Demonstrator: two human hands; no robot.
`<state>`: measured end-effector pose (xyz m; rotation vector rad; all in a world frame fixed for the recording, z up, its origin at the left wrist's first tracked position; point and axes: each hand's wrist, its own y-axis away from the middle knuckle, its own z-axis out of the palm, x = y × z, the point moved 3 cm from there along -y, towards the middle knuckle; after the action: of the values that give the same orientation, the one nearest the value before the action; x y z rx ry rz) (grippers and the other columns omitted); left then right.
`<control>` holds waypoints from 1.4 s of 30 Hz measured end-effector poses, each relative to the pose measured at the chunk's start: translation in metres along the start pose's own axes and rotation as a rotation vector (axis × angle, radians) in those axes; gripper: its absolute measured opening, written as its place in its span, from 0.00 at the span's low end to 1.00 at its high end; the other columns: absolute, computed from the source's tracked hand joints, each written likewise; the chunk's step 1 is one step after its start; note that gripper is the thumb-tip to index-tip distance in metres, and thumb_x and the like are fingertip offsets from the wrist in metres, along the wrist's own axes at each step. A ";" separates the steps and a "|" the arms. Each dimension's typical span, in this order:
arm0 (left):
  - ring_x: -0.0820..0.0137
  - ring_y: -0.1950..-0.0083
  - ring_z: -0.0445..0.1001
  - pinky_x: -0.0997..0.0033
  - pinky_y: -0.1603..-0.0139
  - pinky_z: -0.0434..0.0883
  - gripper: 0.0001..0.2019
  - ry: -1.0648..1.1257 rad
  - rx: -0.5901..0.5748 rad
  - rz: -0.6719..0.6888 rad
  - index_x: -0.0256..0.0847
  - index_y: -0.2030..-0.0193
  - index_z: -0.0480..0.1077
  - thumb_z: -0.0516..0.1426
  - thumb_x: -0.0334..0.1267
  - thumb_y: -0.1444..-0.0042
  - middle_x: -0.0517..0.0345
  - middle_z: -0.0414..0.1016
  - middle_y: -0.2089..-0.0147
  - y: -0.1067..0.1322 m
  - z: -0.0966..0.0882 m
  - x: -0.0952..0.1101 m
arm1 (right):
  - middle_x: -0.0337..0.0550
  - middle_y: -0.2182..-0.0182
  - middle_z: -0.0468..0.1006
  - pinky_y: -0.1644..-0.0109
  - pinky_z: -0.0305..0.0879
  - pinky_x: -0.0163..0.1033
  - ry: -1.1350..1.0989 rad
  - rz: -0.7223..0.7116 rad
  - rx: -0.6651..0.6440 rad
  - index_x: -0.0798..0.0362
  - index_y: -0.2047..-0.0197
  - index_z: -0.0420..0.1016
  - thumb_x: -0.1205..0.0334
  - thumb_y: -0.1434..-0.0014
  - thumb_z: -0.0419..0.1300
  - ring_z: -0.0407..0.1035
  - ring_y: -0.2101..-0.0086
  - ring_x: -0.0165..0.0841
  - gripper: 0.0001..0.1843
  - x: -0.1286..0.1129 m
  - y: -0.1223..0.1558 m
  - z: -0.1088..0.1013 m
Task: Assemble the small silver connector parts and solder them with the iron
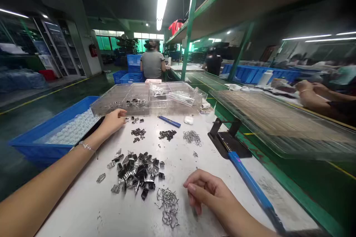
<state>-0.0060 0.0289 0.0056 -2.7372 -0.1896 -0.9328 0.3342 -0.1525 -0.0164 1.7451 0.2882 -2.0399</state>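
Wire handles (168,205) lie in a tangled silver heap at the near edge of the white table (91,207), just beside your right hand (207,190). That hand rests on the tabletop with its fingers curled in against the thumb; you cannot tell from here whether anything is nipped between them. The handles look light, springy and stiff. Because they hook into one another, a loop end at the heap's edge is likely the best place to take hold, so that one comes free rather than a clump. Just beyond and to the left sits a larger scatter of black clip bodies (137,174) mixed with shiny ones. These are probably light, hard and rather slick, best held across the folded back. Further up the table are two small dark heaps (138,132) (167,134) and another cluster of wire (191,137). Your left hand (112,121), with a bracelet (86,145) at the wrist, is stretched out to the front wall of the clear compartment tray (178,108), fingers loosely bent; whether it grips anything is hidden. A blue pen-like tool (169,121) and a small white object (188,120) lie before the tray. To the right are a black stand (228,140) and a blue-handled tool (250,181), and to the left a blue crate (50,133). A co-worker's hands (308,92) rest at the next bench.
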 end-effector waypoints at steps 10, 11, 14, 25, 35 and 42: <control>0.58 0.50 0.73 0.63 0.52 0.70 0.19 0.034 -0.162 0.077 0.41 0.51 0.69 0.51 0.33 0.51 0.51 0.74 0.48 0.019 -0.008 0.025 | 0.39 0.78 0.74 0.75 0.59 0.30 0.026 0.009 -0.002 0.58 0.65 0.70 0.51 0.45 0.63 0.65 0.80 0.24 0.16 -0.003 0.000 0.000; 0.59 0.53 0.74 0.64 0.55 0.71 0.17 0.047 -0.214 0.096 0.42 0.51 0.69 0.51 0.35 0.49 0.51 0.74 0.49 0.023 -0.010 0.032 | 0.39 0.78 0.74 0.75 0.59 0.30 0.030 0.012 -0.005 0.58 0.66 0.70 0.51 0.45 0.63 0.65 0.80 0.24 0.17 -0.003 0.001 0.000; 0.64 0.59 0.75 0.68 0.61 0.72 0.14 0.085 -0.394 0.184 0.45 0.53 0.71 0.51 0.42 0.45 0.55 0.76 0.54 0.041 -0.015 0.055 | 0.39 0.78 0.73 0.75 0.60 0.31 0.040 0.028 -0.005 0.58 0.66 0.70 0.49 0.46 0.63 0.65 0.80 0.25 0.18 -0.005 0.001 0.000; 0.63 0.55 0.70 0.69 0.58 0.66 0.12 -0.175 -0.898 0.548 0.47 0.56 0.69 0.57 0.38 0.49 0.56 0.70 0.53 0.107 -0.016 0.095 | 0.38 0.78 0.73 0.73 0.59 0.32 0.046 0.050 -0.013 0.57 0.66 0.69 0.49 0.45 0.63 0.64 0.79 0.25 0.18 -0.010 0.001 0.003; 0.66 0.58 0.68 0.72 0.64 0.66 0.12 -0.136 -0.879 0.512 0.48 0.54 0.66 0.55 0.38 0.46 0.58 0.69 0.54 0.112 -0.023 0.109 | 0.38 0.78 0.73 0.73 0.59 0.32 0.056 0.055 -0.012 0.57 0.65 0.69 0.49 0.45 0.62 0.64 0.79 0.25 0.18 -0.010 0.001 0.002; 0.68 0.63 0.67 0.71 0.64 0.64 0.07 -0.201 -0.872 0.565 0.45 0.61 0.68 0.55 0.34 0.47 0.57 0.68 0.59 0.113 -0.013 0.101 | 0.39 0.78 0.73 0.73 0.59 0.32 0.064 0.041 -0.018 0.57 0.65 0.69 0.49 0.45 0.62 0.64 0.79 0.25 0.18 -0.009 0.002 0.003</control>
<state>0.0881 -0.0785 0.0565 -3.2978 1.1549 -0.6550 0.3331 -0.1537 -0.0068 1.7928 0.2868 -1.9496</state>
